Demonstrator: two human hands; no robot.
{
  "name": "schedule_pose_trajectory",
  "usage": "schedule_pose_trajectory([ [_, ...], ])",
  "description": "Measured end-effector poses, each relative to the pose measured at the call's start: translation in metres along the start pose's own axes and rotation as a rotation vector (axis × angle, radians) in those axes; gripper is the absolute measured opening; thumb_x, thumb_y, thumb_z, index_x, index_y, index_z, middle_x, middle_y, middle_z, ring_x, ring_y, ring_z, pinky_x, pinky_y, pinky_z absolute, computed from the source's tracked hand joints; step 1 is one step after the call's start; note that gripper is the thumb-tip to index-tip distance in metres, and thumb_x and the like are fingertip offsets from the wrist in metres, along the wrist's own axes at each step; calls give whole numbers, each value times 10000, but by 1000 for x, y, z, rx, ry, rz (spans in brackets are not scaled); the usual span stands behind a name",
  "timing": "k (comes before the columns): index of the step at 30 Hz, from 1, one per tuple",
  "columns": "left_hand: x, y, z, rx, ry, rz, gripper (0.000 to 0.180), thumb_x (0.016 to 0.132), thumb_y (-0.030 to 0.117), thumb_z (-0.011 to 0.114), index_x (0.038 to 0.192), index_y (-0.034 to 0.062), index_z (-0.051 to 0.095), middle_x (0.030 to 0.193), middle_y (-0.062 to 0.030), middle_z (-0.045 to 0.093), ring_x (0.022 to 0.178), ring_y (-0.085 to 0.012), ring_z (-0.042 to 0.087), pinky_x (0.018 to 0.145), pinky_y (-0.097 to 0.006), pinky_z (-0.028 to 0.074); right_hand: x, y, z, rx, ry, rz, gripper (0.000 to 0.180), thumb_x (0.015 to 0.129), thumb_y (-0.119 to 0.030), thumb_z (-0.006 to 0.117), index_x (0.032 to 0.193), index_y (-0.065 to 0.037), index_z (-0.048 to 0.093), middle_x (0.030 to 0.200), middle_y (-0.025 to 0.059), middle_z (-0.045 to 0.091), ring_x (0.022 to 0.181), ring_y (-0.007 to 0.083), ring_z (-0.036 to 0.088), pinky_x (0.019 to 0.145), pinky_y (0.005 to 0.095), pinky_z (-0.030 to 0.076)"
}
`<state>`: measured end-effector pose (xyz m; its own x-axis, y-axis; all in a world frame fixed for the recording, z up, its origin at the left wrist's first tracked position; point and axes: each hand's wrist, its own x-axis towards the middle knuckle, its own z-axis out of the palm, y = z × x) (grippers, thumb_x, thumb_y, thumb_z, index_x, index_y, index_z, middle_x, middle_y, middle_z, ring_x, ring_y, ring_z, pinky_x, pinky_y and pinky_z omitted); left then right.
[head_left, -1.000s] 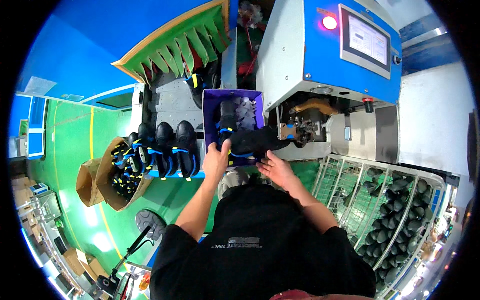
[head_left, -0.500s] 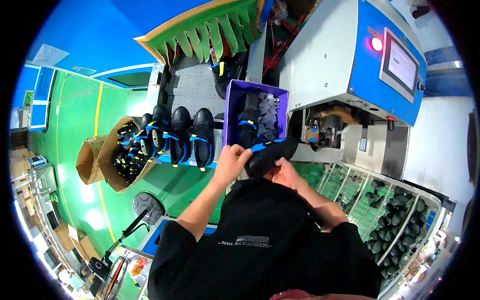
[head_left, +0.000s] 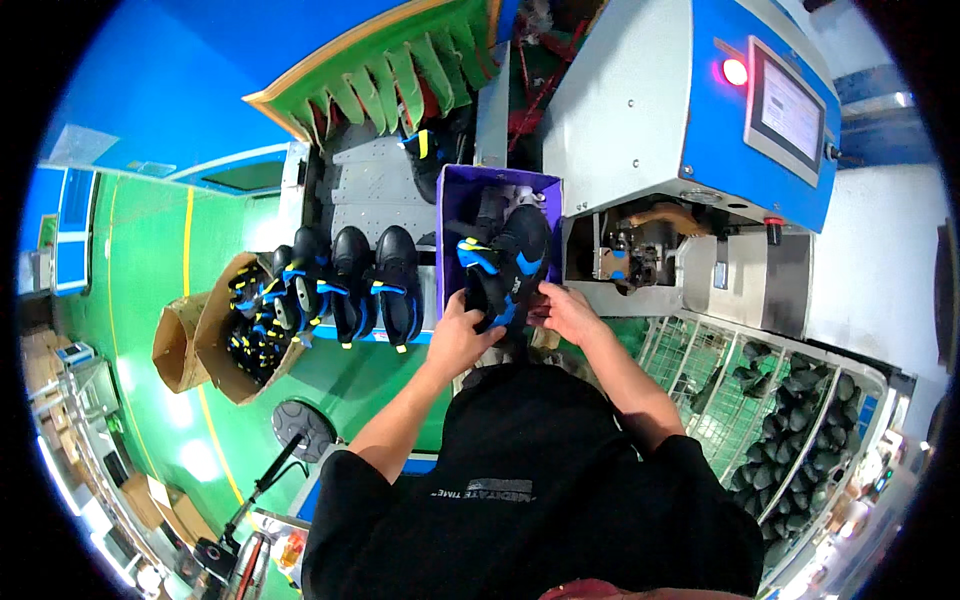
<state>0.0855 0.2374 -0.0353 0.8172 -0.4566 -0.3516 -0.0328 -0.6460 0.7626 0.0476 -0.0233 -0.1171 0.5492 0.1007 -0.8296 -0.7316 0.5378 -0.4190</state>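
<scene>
A black shoe upper (head_left: 522,245) with blue trim and a yellow tab is held in front of me, over the near part of a purple box (head_left: 450,190). Its rounded toe points away from me. My left hand (head_left: 462,335) is closed on its near left edge, thumb toward the middle. On the near right edge, my right hand (head_left: 567,312) grips it with bent fingers, partly hidden behind the upper. Grey pieces and another dark upper lie inside the box, mostly covered by the held one.
Left of the box, several black-and-blue uppers (head_left: 396,275) stand in a row at the conveyor (head_left: 375,180) edge. Further left, a cardboard box (head_left: 215,345) holds more. At right stands a blue-and-white machine (head_left: 640,110) with a lit red lamp, above a wire cart (head_left: 690,370) of dark pieces.
The upper has turned from lying sideways, toe to the right, to toe pointing away over the box. My right hand has moved slightly farther from me. The whole view has shifted a little.
</scene>
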Motion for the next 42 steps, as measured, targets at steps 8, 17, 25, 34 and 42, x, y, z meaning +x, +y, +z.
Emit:
schedule_pose_trajectory([
  [8, 44, 42, 101, 49, 363, -47, 362, 866, 314, 780, 1012, -16, 750, 1364, -400, 520, 1299, -534, 485, 1107, -520, 418, -96, 21, -41, -161, 209, -176, 487, 975, -272, 679, 1344, 32, 587, 1097, 100, 713, 954, 190, 693, 846, 338, 551],
  [17, 104, 27, 128, 481, 63, -270, 515, 800, 506, 737, 1060, 66, 795, 1232, -261, 671, 1247, -438, 526, 1054, -467, 468, -125, 75, -156, -254, 237, -143, 487, 986, -300, 619, 1329, 45, 604, 1089, 107, 778, 1019, 182, 725, 899, 277, 519],
  [25, -1, 101, 28, 270, 332, -134, 617, 831, 562, 701, 999, -29, 759, 910, -271, 714, 947, -419, 686, 854, -483, 556, -138, 73, -227, -124, 156, -250, 387, 984, -177, 656, 1297, 43, 602, 1004, 140, 726, 826, 230, 737, 735, 351, 604],
  [34, -260, 33, 84, 365, 511, -308, 470, 804, 554, 764, 907, 95, 775, 897, -144, 630, 1003, -348, 609, 894, -463, 511, -123, 60, -234, -422, 64, -97, 289, 998, -174, 598, 1197, 36, 607, 937, 122, 670, 749, 183, 672, 706, 347, 596],
  [42, -552, -60, 213, 282, 726, -1112, 518, 711, 593, 793, 927, 123, 812, 936, -156, 720, 965, -340, 680, 858, -463, 558, -89, -3, -171, -857, -57, 12, 276, 996, -155, 591, 1227, -5, 611, 931, 92, 684, 698, 162, 666, 559, 289, 535],
])
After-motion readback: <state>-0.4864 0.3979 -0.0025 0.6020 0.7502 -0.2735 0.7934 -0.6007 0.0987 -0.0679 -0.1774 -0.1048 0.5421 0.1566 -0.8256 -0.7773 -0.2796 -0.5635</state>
